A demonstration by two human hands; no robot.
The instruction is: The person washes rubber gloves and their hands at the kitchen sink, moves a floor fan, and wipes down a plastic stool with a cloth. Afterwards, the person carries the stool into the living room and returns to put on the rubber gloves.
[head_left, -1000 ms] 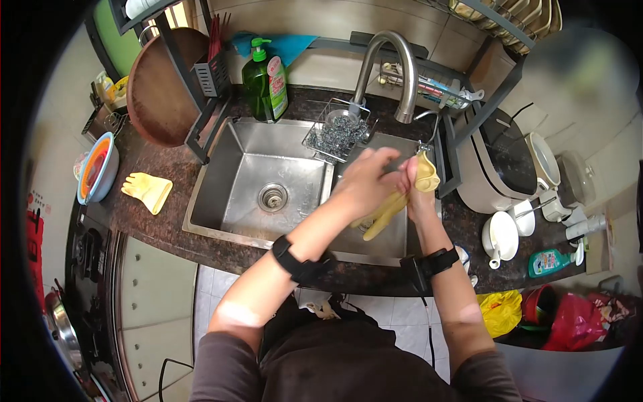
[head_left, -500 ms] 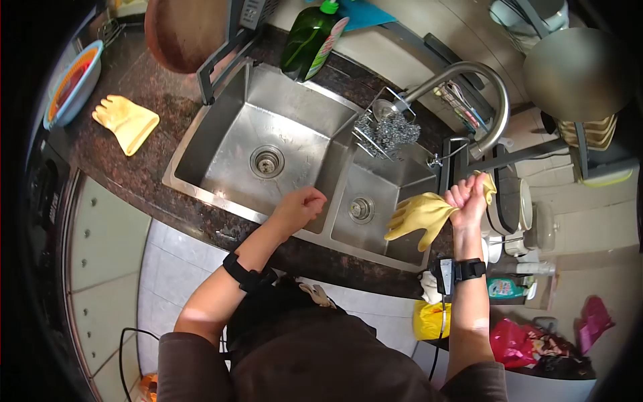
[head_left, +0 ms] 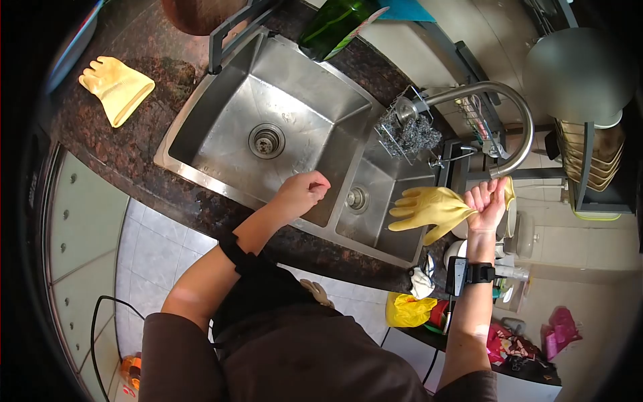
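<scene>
My right hand (head_left: 487, 204) is closed round the cuff end of a yellow rubber glove (head_left: 432, 209). The glove hangs out to the left over the small sink basin (head_left: 408, 171), its fingers spread and puffed. Over the front of the large basin (head_left: 295, 100), near the divider, my left hand (head_left: 303, 194) is curled closed with nothing visible in it. A second yellow glove (head_left: 115, 88) lies flat on the dark stone counter (head_left: 157, 57) at the left.
The curved faucet (head_left: 522, 114) arches above my right hand. Behind the small basin a wire rack (head_left: 410, 134) holds steel scourers. A green bottle (head_left: 338, 27) stands behind the large basin. A yellow bag (head_left: 410, 309) is at the lower right.
My hands have come apart from where they met at the glove. The right hand has moved right with the glove, the left away from it and closed. The view has turned.
</scene>
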